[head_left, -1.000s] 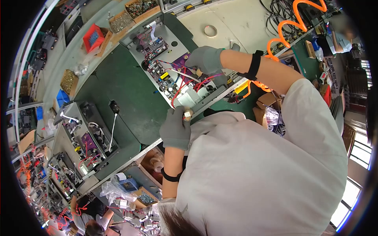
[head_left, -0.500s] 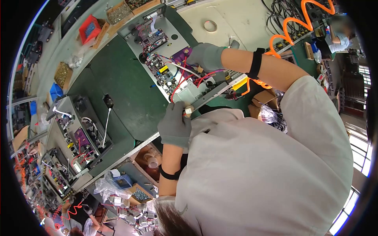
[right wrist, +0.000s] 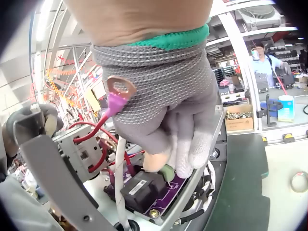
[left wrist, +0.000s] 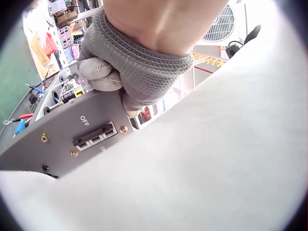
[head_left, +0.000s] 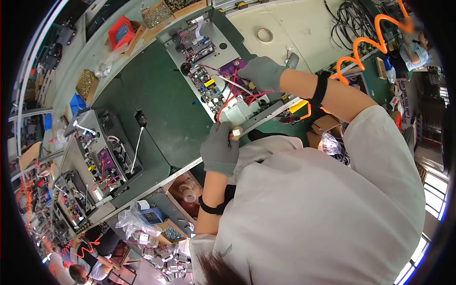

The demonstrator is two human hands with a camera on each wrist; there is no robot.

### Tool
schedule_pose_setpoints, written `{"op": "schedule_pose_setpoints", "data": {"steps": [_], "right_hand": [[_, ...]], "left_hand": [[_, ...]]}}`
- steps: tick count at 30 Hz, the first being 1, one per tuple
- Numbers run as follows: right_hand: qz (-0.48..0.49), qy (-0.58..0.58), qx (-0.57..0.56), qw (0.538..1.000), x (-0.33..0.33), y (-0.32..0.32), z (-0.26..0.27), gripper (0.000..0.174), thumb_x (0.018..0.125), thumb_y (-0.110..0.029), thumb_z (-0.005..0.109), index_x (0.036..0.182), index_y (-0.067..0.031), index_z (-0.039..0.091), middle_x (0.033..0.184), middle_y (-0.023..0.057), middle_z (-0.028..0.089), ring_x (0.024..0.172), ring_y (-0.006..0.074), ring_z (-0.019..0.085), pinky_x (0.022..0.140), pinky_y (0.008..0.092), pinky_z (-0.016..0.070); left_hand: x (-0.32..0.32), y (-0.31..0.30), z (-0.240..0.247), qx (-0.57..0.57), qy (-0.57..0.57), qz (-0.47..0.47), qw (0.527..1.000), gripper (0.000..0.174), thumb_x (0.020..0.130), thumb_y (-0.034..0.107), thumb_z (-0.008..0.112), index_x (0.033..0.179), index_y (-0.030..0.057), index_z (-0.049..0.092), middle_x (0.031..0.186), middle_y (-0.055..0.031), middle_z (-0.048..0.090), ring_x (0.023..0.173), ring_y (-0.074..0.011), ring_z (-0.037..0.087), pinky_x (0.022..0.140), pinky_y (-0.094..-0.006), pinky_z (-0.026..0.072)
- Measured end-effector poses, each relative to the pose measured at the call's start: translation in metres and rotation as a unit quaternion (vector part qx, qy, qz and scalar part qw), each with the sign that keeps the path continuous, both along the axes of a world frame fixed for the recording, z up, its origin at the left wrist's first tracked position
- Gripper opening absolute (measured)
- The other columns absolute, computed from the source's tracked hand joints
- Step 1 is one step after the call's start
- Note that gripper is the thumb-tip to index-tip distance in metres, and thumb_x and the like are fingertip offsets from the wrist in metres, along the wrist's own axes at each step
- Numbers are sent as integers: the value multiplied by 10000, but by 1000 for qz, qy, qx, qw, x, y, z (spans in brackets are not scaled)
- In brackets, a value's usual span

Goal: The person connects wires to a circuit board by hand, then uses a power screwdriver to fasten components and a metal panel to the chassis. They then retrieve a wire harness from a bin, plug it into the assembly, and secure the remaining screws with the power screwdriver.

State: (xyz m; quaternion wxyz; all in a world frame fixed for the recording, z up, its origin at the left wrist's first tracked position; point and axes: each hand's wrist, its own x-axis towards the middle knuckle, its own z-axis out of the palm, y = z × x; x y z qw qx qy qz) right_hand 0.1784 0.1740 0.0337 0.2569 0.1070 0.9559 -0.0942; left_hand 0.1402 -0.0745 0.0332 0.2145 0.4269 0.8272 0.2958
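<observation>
My gloved left hand [head_left: 219, 148] grips the front corner of an open grey metal chassis [left wrist: 62, 122], with its fingers curled at the panel's top edge. A small pale block [head_left: 236, 132] shows by its thumb. On that panel is a black switch [left wrist: 95, 137] marked OFF. My gloved right hand [right wrist: 163, 115] reaches down inside the chassis over a purple circuit board [right wrist: 166, 202]. Its thumb and fingertips are close around a green disc component [right wrist: 167, 173], beside a black block [right wrist: 142, 190]; I cannot tell whether they pinch it. A copper cable lug [right wrist: 121, 87] stands in front of this hand.
Red cables [head_left: 227, 102] and a white cable [right wrist: 120, 173] run through the chassis. A second chassis [head_left: 102, 152] stands further left on the green worktop [head_left: 166, 109]. Bins of small parts [head_left: 87, 84], a roll of tape [head_left: 264, 35] and a coiled orange hose [head_left: 365, 42] surround the bench.
The head view shifts slightly while both hands stay at the same places on the chassis. The red cables beside the right hand lie a little differently.
</observation>
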Motion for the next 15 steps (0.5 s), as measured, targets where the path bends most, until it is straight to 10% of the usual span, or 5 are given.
{"op": "schedule_pose_setpoints", "data": {"steps": [3,4,15], "right_hand": [[-55,10,-36,998,12,2,8,297,722,-116,661,1011,-129,589,887,114,608,882,299,602,742,410,478],[-56,84,-26,995,17,1,11,294,734,-121,658,1020,-136,590,896,100,604,883,286,600,737,407,476],[-81,456,-247,851,25,-120,31,323,827,-185,566,1135,-93,602,1038,126,583,940,303,565,816,368,462]], "left_hand": [[-7,-6,-15,134,-228,116,957,215,846,117,523,1051,68,565,948,-94,602,764,-181,596,689,-304,470],[-9,-7,-14,193,-236,141,942,221,880,96,482,1069,19,566,770,24,481,648,-53,409,558,-204,350],[-8,5,17,120,-277,90,949,513,817,19,408,1325,-10,341,1133,-129,532,964,-165,540,814,-261,441]]}}
